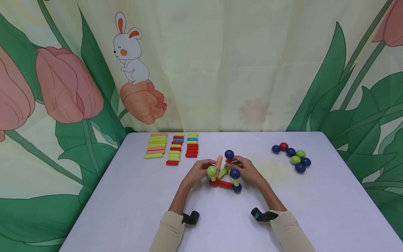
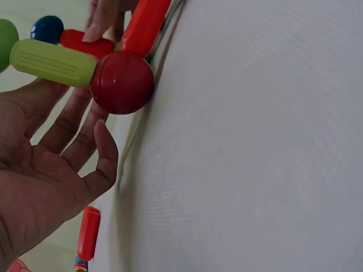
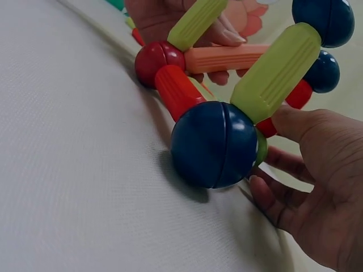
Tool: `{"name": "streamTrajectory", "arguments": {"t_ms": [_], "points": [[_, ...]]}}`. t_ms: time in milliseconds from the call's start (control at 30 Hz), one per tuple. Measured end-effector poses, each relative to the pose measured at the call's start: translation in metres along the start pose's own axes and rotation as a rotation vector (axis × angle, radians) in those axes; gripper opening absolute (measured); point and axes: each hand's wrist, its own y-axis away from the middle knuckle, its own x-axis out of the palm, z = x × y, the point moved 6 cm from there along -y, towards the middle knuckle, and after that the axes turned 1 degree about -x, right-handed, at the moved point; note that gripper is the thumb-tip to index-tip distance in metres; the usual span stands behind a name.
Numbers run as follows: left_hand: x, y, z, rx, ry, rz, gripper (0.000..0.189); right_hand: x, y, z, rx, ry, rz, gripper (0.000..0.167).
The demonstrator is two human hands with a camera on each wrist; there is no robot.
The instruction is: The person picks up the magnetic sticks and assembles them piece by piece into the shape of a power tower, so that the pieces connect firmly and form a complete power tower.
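A frame of sticks and balls stands on the table in front of me. My left hand (image 1: 198, 171) pinches an orange stick (image 3: 227, 58), which leans up from the red ball (image 2: 122, 82). At the back right corner, my right hand (image 1: 248, 170) holds an upright red stick (image 2: 85, 42) topped by a blue ball (image 1: 229, 154). A lying red stick (image 1: 225, 184) joins the red ball to a blue ball (image 3: 212, 144) at the front. Short light-green sticks rise from both, one carrying a green ball (image 1: 212, 171), the other a blue ball (image 1: 234, 173).
Sorted rows of coloured sticks (image 1: 156, 141) lie at the back left of the white table (image 1: 126, 210). Several loose blue, red and green balls (image 1: 295, 160) sit at the back right. Behind the table hangs a printed curtain (image 1: 201, 70).
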Motion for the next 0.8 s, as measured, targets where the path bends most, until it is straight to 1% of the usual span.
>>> {"name": "streamTrajectory", "arguments": {"t_ms": [233,367,500,567,667,800], "points": [[0.0054,0.0019,-0.0035,0.037,-0.009,0.034,0.041,-0.0005,0.0021,0.0002,0.013,0.015,-0.047,0.034],[0.008,0.0021,-0.0049,0.052,-0.015,0.054,0.034,0.0006,0.0018,0.0016,0.003,0.029,-0.043,0.036],[0.0081,0.001,-0.0065,0.066,-0.022,0.054,0.029,0.0005,-0.0002,0.0029,-0.006,0.043,-0.035,0.037],[0.0074,0.0004,-0.0068,0.071,-0.022,0.048,0.029,0.0007,-0.0015,0.0038,-0.008,0.037,-0.019,0.036],[0.0065,-0.0002,-0.007,0.067,-0.014,0.044,0.029,0.0016,-0.0034,0.0056,-0.026,0.044,0.035,0.039],[0.0058,0.0003,-0.0067,0.061,-0.01,0.039,0.027,0.0026,-0.0052,0.0057,-0.028,0.067,0.097,0.043]]}}
